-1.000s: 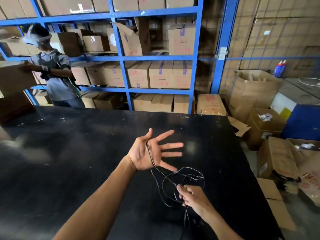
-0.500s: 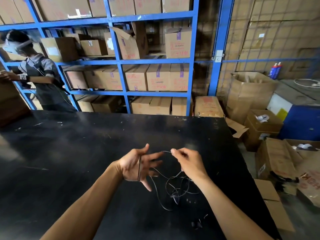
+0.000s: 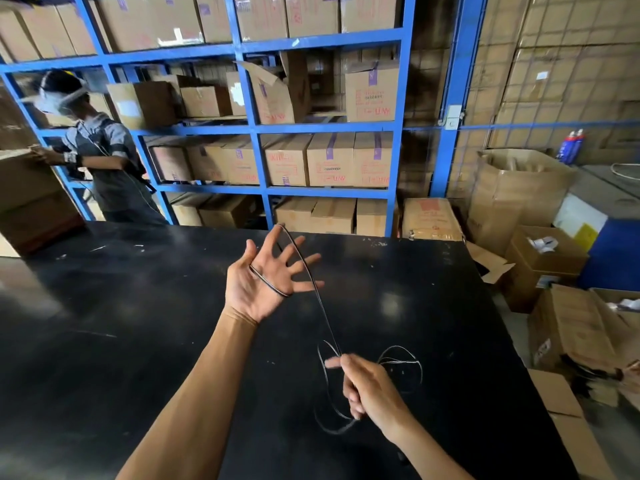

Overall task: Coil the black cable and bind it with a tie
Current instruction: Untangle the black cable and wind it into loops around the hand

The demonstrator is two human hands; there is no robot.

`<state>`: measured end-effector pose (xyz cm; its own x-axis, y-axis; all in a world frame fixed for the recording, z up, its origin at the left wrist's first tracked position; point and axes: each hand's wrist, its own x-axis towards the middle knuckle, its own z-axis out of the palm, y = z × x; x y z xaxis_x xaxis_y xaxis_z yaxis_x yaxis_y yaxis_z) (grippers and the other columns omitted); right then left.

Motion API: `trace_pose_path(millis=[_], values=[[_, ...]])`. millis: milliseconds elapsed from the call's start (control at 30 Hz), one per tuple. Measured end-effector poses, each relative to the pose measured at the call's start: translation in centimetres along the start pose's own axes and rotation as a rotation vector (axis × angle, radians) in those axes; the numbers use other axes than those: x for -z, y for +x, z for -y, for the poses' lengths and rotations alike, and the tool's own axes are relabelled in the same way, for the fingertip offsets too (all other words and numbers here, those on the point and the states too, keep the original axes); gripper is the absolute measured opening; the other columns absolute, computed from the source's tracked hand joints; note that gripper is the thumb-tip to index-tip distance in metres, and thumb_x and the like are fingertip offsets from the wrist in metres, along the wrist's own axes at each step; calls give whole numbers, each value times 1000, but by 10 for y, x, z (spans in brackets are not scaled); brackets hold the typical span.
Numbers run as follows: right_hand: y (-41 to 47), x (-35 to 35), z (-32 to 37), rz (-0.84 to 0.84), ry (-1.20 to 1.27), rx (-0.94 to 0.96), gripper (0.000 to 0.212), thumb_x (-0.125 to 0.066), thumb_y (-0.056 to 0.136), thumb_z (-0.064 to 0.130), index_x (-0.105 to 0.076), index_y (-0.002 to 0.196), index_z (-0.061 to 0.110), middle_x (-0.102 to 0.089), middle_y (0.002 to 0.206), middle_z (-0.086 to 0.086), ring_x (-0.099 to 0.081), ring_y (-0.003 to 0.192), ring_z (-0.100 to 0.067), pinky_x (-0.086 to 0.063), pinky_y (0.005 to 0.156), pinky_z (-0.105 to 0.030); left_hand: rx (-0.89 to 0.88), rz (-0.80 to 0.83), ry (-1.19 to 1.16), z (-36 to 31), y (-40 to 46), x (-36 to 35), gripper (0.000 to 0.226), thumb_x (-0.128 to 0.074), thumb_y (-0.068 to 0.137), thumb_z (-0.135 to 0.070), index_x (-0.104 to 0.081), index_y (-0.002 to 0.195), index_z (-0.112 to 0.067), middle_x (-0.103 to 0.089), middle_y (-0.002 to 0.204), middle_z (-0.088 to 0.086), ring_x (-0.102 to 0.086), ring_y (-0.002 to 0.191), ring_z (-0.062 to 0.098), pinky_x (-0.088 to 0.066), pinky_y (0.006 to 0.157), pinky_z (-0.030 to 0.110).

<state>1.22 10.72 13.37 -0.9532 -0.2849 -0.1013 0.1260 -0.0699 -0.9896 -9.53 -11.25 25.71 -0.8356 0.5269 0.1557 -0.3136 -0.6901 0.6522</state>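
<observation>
A thin black cable point(image 3: 313, 282) runs over the black table point(image 3: 104, 323). My left hand point(image 3: 266, 282) is raised palm up with fingers spread. The cable crosses its palm between thumb and little finger, loops over the fingertips, then drops toward my right hand point(image 3: 367, 386). My right hand is lower and nearer to me, pinching the cable with closed fingers. Loose loops of cable point(image 3: 401, 362) lie on the table around and behind the right hand. No tie is visible.
A person point(image 3: 104, 161) stands at the far left by a blue shelf rack point(image 3: 256, 129) full of cardboard boxes. Open cartons point(image 3: 543, 258) and flattened cardboard point(image 3: 571, 424) crowd the floor right of the table's edge.
My right hand has drawn the cable down and back toward me, away from the left hand. The left hand has lifted and spread its fingers, with one more turn of cable around it.
</observation>
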Motion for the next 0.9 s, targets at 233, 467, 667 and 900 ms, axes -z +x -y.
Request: trace_pose_path(millis=[233, 467, 667, 900], values=[[23, 32, -7, -305, -213, -288, 53, -72, 81, 60, -65, 64, 11, -38, 45, 4, -33, 33, -11, -32, 39, -24, 290, 264, -20, 3, -10, -39, 64, -9, 99, -65, -11, 157, -37, 4, 167, 10, 6, 146, 57, 11, 99, 86], [57, 71, 81, -485, -294, -135, 49, -90, 62, 47, -70, 74, 3, -63, 71, -12, -53, 65, -21, -37, 54, -29, 854, 308, 274, 60, -25, -32, 71, -10, 93, -73, -22, 155, -40, -8, 168, -1, -3, 147, 54, 0, 105, 82], [37, 62, 124, -413, -299, -13, 33, -79, 79, 45, -76, 74, 13, -49, 55, 5, -48, 58, -11, -39, 48, -25, 803, -44, 400, 58, -18, -3, 68, -23, 91, -71, -44, 146, -37, -11, 167, -2, 1, 150, 46, -6, 107, 82], [5, 30, 70, -112, -21, 52, 27, -55, 102, 36, -73, 121, 30, -44, 63, 0, -30, 45, -9, -27, 41, -23, 360, -214, 127, 45, 3, -4, 64, -36, 93, -66, -53, 142, -30, -14, 166, 7, 1, 149, 51, -9, 103, 85]])
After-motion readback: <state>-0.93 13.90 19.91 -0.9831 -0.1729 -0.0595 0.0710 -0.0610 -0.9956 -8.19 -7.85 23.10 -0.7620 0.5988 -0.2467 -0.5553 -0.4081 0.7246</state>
